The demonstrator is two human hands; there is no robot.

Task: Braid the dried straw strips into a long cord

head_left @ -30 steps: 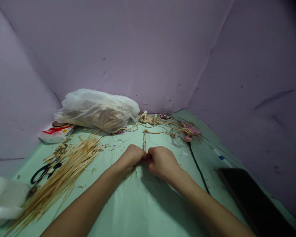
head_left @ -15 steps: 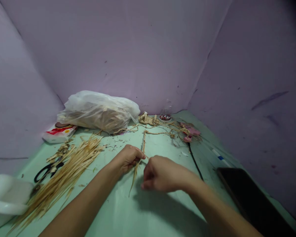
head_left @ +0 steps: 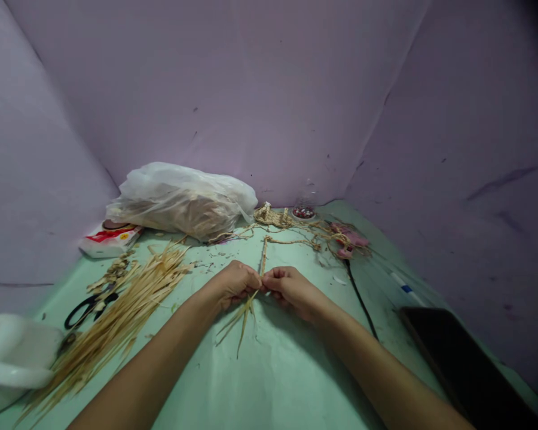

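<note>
A thin twisted straw cord (head_left: 264, 255) runs toward me down the middle of the table. My left hand (head_left: 237, 283) pinches its near end, with the fingers closed. Against it, fingertips touching, my right hand (head_left: 287, 285) pinches the same spot on the cord. Loose straw ends (head_left: 245, 316) fan out below my left fingers, over the table. At its far end the cord bends right and runs to a tangle of cords (head_left: 327, 234). The strands between my fingertips are hidden.
To the left lie a bundle of dry straw (head_left: 134, 304), black-handled scissors (head_left: 78, 312) and a white jug (head_left: 22, 352). Behind are a plastic bag (head_left: 183, 203), a red-and-white box (head_left: 111, 239), a woven piece (head_left: 272, 217) and a bead container (head_left: 303, 212). A dark phone-like slab (head_left: 457, 358) is right.
My right hand moved away from the left, toward me, then came back up to the cord beside it. The loose straw ends now show spread below my left hand, which stayed in place.
</note>
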